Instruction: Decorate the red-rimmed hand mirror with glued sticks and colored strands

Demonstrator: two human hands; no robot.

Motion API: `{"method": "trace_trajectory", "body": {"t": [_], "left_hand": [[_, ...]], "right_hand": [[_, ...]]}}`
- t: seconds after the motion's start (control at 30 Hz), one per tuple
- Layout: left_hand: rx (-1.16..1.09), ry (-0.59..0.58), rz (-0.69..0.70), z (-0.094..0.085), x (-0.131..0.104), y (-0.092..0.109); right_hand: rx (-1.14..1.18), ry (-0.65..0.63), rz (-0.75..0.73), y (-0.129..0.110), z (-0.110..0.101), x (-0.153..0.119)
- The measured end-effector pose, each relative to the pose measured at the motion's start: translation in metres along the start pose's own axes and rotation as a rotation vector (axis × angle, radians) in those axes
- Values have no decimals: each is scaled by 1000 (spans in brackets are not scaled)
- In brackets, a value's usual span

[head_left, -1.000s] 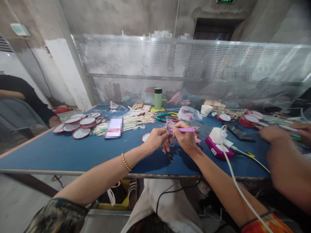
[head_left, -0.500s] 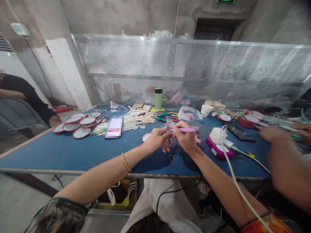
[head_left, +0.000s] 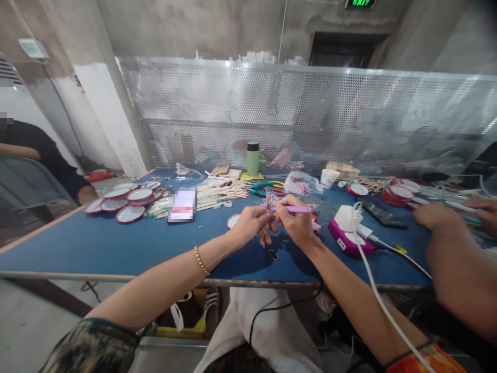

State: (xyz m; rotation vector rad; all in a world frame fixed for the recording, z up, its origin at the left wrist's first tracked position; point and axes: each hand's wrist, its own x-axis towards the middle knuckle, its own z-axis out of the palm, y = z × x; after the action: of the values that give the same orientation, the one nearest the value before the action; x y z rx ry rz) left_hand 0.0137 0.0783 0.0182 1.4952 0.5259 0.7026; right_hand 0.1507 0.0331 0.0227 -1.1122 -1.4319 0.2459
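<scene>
My left hand [head_left: 253,223] is closed in a pinch around a short, thin stick [head_left: 267,197], pale with a bluish tip, held upright. In my right hand [head_left: 297,224] lies a purple pen-like tool [head_left: 300,209], gripped like a pen with its working end toward the left fingertips. The two hands almost meet above the blue table [head_left: 163,248]; what lies between the fingertips is too small to make out. Beside the left hand, a white disc with a red rim [head_left: 233,220] is partly covered. A small dark ring [head_left: 274,254] rests below the hands.
Red-rimmed discs [head_left: 130,213] and bundled sticks [head_left: 209,195] cover the left. Behind are pliers [head_left: 272,185], a green bottle [head_left: 253,159] and a plastic bag [head_left: 301,182]. A magenta power strip [head_left: 345,242] with cables and a co-worker's arm [head_left: 452,248] are at right.
Both hands stay in nearly the same place, still holding the stick and the purple tool. The stick's bluish tip shows more clearly now. The camera view has shifted very slightly.
</scene>
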Motion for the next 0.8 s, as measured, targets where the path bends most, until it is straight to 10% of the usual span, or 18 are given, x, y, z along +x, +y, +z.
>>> {"method": "trace_trajectory", "body": {"t": [0.6, 0.8], "left_hand": [[-111, -3, -107, -3, 1, 2], [-98, 48, -91, -4, 2, 2]], "right_hand": [[70, 180, 11, 2, -7, 9], [-187, 203, -223, -5, -25, 19]]}}
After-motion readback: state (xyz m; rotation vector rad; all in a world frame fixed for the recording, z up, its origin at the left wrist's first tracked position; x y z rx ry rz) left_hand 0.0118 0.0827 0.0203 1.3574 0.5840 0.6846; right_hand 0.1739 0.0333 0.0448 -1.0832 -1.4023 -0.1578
